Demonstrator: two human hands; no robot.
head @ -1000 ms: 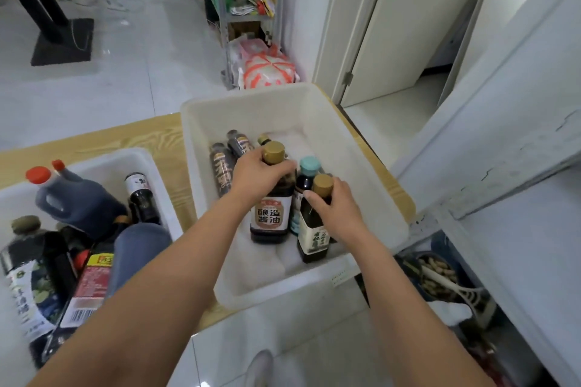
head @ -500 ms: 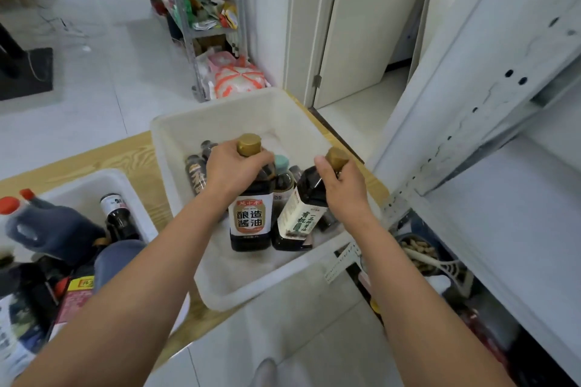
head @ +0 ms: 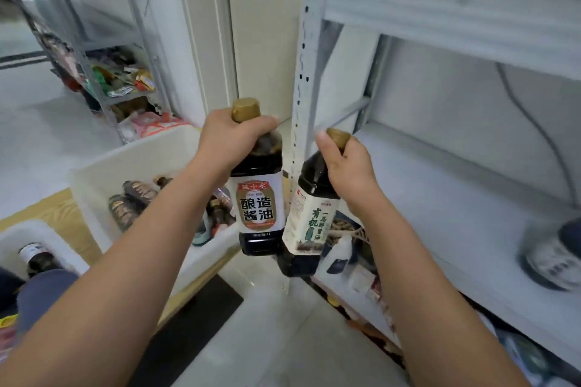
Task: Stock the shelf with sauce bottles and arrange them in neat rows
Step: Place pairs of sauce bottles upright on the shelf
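White shelf [head: 440, 198], one blurred bottle [head: 556, 254] on it, its post [head: 303, 72] ahead. My left hand [head: 226, 138] grips a soy bottle [head: 257, 207], my right hand [head: 349, 166] a tilted bottle [head: 309, 223]

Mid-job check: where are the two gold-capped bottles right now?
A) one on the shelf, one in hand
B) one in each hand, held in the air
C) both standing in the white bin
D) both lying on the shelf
B: the left hand grips the brown-labelled bottle by its neck, the right hand the pale-labelled bottle, both in the air short of the shelf.
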